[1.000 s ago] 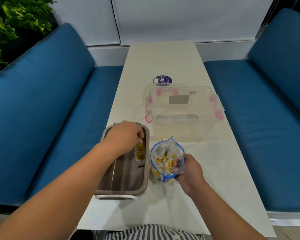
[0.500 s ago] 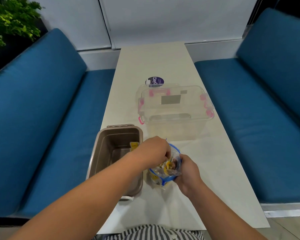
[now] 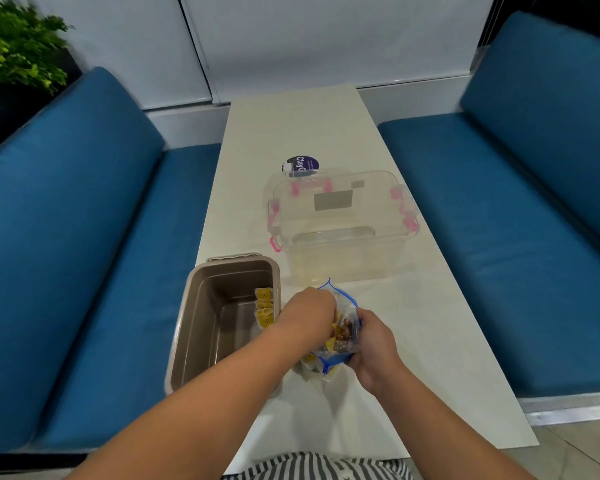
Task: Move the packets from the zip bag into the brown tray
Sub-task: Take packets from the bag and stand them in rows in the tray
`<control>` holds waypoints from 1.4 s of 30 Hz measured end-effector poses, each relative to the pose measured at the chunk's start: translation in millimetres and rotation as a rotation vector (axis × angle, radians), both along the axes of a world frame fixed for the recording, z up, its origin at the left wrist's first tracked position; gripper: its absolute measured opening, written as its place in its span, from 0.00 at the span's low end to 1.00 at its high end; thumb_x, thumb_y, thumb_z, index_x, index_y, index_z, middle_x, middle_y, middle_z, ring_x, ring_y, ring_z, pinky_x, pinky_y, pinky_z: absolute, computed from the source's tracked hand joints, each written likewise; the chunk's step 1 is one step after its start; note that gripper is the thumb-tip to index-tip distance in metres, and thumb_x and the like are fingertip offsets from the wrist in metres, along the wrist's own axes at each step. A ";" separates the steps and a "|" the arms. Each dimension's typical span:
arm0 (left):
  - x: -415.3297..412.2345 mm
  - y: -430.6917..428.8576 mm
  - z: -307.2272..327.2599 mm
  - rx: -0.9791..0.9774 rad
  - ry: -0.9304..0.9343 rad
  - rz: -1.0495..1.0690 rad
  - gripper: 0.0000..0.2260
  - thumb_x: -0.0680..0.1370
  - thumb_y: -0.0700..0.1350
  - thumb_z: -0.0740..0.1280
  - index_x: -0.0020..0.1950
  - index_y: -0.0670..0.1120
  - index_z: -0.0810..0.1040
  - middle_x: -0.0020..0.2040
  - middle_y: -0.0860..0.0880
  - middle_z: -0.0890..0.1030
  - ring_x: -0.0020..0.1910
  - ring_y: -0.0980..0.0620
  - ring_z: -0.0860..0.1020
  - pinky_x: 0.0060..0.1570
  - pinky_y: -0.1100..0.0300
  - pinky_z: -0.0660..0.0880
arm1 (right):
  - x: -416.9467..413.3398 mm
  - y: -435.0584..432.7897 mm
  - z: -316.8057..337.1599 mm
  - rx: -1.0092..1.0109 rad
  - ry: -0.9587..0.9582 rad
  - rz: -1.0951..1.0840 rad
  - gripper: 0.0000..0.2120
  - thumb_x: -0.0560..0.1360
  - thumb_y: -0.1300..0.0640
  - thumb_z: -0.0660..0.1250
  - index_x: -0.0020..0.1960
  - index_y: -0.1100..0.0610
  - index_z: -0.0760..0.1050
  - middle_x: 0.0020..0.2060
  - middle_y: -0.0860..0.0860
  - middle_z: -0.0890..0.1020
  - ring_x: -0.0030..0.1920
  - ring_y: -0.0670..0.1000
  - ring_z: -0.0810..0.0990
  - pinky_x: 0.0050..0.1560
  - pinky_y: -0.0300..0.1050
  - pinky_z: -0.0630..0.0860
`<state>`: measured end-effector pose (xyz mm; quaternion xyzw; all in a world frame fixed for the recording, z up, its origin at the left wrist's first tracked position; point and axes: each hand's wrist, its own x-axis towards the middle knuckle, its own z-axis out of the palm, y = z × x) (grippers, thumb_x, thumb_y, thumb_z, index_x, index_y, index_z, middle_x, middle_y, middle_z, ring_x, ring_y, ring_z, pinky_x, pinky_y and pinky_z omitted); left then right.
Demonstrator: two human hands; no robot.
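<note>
Beside the brown tray [image 3: 192,323]: zip bag [image 3: 347,304] of packets [image 3: 336,336].
Right hand [image 3: 373,344] grips the bag's side; left hand [image 3: 307,315] dips inside, fingers hidden, grasp not discernible.

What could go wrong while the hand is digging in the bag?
The left hand fills the mouth of the zip bag; pulling out might drag extra packets onto the table.
Only the right hand holds the bag; if its grip slips, it may tip and spill.
The brown tray sits by the table's left edge; a bump could knock it off.
</note>
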<state>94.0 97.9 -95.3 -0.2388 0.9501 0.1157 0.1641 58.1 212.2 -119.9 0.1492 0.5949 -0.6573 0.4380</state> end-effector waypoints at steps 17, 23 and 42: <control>-2.8 -19.5 31.3 0.175 0.003 0.066 0.07 0.77 0.45 0.72 0.54 0.48 0.86 0.50 0.50 0.85 0.50 0.51 0.82 0.55 0.56 0.78 | -0.6 -2.6 -2.4 0.008 -0.018 -0.003 0.17 0.84 0.57 0.55 0.55 0.60 0.82 0.41 0.56 0.88 0.46 0.56 0.86 0.48 0.52 0.82; 1.5 -7.8 31.2 0.236 0.102 0.111 0.06 0.77 0.41 0.70 0.50 0.51 0.84 0.49 0.52 0.83 0.47 0.53 0.80 0.50 0.63 0.75 | -0.1 -2.4 -3.8 -0.007 -0.022 -0.002 0.17 0.84 0.56 0.55 0.56 0.60 0.81 0.43 0.57 0.88 0.50 0.58 0.86 0.55 0.57 0.81; 9.4 -16.0 48.8 0.229 0.190 0.132 0.13 0.76 0.38 0.63 0.56 0.52 0.80 0.54 0.51 0.78 0.52 0.51 0.77 0.50 0.60 0.74 | -0.1 -3.7 -5.0 -0.010 -0.037 -0.015 0.17 0.84 0.57 0.55 0.60 0.61 0.81 0.50 0.59 0.88 0.53 0.59 0.86 0.52 0.55 0.82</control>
